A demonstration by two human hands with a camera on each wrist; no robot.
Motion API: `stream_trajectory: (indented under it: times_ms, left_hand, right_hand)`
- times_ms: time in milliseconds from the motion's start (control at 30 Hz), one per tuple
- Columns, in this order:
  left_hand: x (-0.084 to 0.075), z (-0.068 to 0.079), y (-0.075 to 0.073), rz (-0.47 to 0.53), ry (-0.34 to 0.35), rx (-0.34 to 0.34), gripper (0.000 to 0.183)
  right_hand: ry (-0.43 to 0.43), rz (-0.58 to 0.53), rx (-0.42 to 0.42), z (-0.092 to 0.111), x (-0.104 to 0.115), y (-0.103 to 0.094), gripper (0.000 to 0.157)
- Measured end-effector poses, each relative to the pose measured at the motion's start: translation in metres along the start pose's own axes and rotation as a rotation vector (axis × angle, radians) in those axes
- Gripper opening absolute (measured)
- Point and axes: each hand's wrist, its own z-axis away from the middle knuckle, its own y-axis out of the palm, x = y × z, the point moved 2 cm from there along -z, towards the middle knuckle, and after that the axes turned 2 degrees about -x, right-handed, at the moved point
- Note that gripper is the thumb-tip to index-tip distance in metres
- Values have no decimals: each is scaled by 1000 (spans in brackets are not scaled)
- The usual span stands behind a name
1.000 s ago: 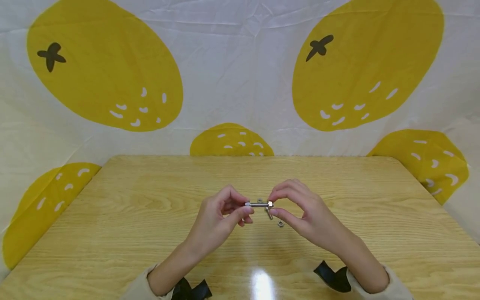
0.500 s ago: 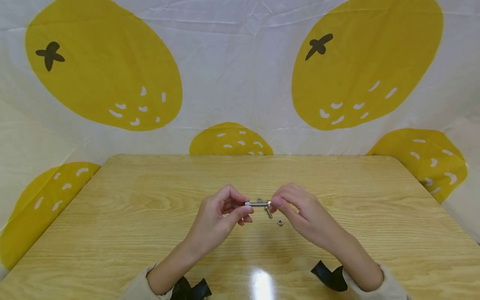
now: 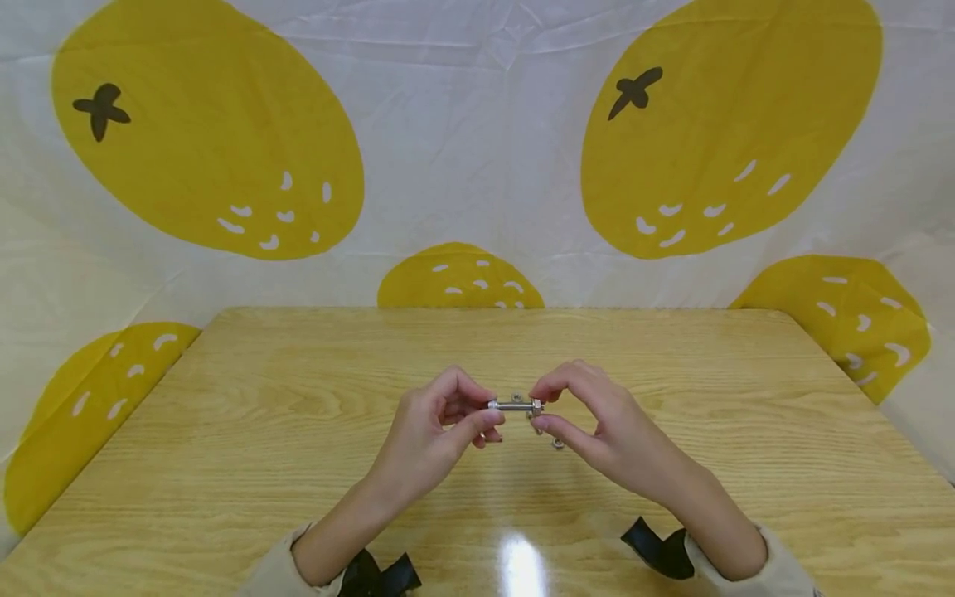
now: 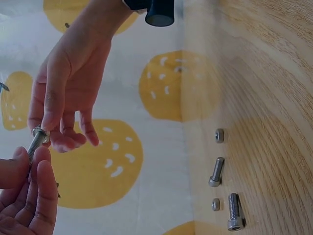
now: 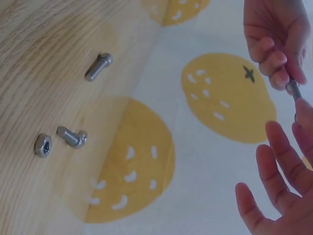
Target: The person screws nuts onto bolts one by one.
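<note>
My left hand point(image 3: 433, 427) pinches a silver bolt point(image 3: 515, 407) near its head, holding it level above the wooden table. At the bolt's other end sits a hex nut point(image 3: 536, 407). My right hand point(image 3: 615, 435) has thumb and index finger on that nut; its other fingers stay loosely bent, as the right wrist view shows. The nut point(image 4: 41, 133) is around the threaded shank in the left wrist view. The bolt's head is mostly covered by my left fingers.
On the wooden table point(image 3: 298, 464) below the hands lie a short bolt point(image 4: 216, 172), a thicker bolt point(image 4: 235, 211), one nut point(image 4: 219, 135) and another nut point(image 4: 215, 204). A white cloth point(image 3: 470, 149) with yellow fruit hangs behind the table.
My right hand has rolled its fingers at the nut, thumb up over the bolt's end, then back down with thumb and index apart across the nut. The left hand keeps the bolt still.
</note>
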Motion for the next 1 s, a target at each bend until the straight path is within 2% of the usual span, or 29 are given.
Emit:
stream_trajectory:
  times_ms: [200,433,633,700,767,800,900,1000]
  left_hand:
    - [0,0,-1,-11,12,1,11]
    - [-2,-1,-3,-49,44,6,12]
    - [-2,-2,-2,-44,48,6,11]
    - [-2,-2,-2,-40,53,4,11]
    - [-2,-2,-2,-40,60,1,11]
    - [-2,-2,-2,-40,61,-2,11]
    - [-2,-2,-3,-35,66,-6,11]
    - [-3,-2,-4,-27,62,-8,11]
  right_hand:
    - [16,6,37,0,0,-1,20]
    - [9,8,26,-1,0,1,9]
    - [79,52,21,0,-2,1,21]
    - [116,54,28,0,-3,-1,18]
    - [151,42,34,1,-3,-3,7]
    - [154,35,35,2,-3,-4,8]
    - [119,15,28,1,0,-5,29]
    - [39,14,8,-1,2,-5,32]
